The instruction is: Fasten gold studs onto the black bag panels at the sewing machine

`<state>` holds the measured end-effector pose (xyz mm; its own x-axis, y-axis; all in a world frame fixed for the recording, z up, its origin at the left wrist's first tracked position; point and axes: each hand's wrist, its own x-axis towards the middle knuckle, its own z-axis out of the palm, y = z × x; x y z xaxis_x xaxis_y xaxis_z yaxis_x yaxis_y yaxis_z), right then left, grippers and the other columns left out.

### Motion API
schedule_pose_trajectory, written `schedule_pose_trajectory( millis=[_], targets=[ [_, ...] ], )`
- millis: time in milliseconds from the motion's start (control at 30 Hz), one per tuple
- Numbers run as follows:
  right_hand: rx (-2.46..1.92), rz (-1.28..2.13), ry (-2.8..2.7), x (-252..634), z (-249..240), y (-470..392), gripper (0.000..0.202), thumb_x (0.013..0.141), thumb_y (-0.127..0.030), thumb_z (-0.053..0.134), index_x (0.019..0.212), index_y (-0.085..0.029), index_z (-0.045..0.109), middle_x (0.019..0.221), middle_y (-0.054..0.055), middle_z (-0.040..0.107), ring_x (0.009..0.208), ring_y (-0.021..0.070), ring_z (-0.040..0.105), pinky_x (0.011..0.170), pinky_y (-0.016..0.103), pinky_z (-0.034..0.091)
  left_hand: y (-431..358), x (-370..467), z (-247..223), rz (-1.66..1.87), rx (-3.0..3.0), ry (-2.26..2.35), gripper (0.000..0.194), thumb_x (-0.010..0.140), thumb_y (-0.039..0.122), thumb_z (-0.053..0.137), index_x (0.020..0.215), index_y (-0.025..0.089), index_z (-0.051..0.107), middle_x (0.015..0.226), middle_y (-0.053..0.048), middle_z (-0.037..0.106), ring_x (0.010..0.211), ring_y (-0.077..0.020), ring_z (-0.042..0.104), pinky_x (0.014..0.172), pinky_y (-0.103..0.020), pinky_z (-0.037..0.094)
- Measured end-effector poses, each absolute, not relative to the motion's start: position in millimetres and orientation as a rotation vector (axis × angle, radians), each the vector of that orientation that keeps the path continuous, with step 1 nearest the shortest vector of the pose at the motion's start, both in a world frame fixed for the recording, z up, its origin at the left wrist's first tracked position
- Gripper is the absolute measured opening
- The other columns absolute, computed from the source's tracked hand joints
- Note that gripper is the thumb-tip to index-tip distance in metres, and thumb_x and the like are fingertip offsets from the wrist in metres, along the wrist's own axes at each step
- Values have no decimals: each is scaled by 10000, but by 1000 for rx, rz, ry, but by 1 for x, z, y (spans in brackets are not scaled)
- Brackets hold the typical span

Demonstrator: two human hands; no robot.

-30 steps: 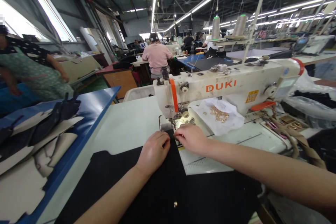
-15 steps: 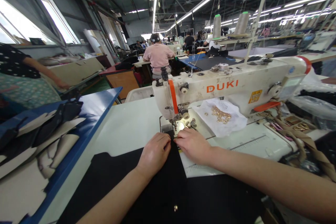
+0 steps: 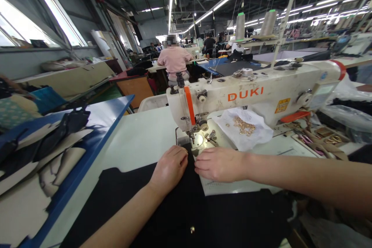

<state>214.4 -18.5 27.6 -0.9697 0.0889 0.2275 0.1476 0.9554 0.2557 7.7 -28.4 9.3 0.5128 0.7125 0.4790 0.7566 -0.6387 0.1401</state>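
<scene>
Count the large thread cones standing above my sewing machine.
2: the left cone, farther from the pole, and the right cone, nearer it. Others behind them could be hidden.

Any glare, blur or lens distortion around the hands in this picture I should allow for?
Head view, at the work: bare left hand and right hand look fairly sharp; the round metal plate by them is brightly lit, while the flat black fabric shows little detail. Head view, left: bright slanted windows burn out, glossy blue tabletop reflects glare. Head view, edges: wide-angle stretching.
</scene>
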Motion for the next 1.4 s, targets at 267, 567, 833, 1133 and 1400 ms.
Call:
schedule_pose_trajectory(
  millis=[267,567,833,1133,1400],
  targets=[
    [24,-394,-2928,213,28,-28,356,965,-139,281,1088,-167,614,1019,74,672,943,166,585,823,290,431,-27,6,6,-824,-2661,-1287,174,867,117,437,779,180,573,780,-50,629,777,-187,575,719,-332,512],
    [0,-375,-2854,214,22,-22,292,948,-135,350,1049,-134,623,957,86,669,905,170,580,793,293,431,-29,6,6,-857,-2669,-1296,156,860,109,451,799,184,573,786,-45,627,780,-186,579,727,-329,513],
    [-759,-110,-2739,197,22,-7,151,885,-187,489,912,-150,633,818,45,618,807,186,552,767,309,442,-30,7,8,-841,-2670,-1320,167,859,116,449,787,175,588,791,-56,634,774,-191,579,721,-340,520],
    [-680,-144,-2749,189,4,2,137,886,-145,498,932,-121,625,834,65,572,853,204,497,798,327,423,-30,6,7,-867,-2691,-1347,170,850,105,459,792,178,601,794,-57,636,778,-189,580,726,-344,521],
    [-653,-162,-2785,191,7,0,155,893,-139,475,969,-131,610,867,69,570,875,213,478,800,341,419,-28,-5,8,-1021,-2741,-1479,144,847,154,509,921,203,623,857,-37,667,813,-176,620,762,-328,538]
  ],
)
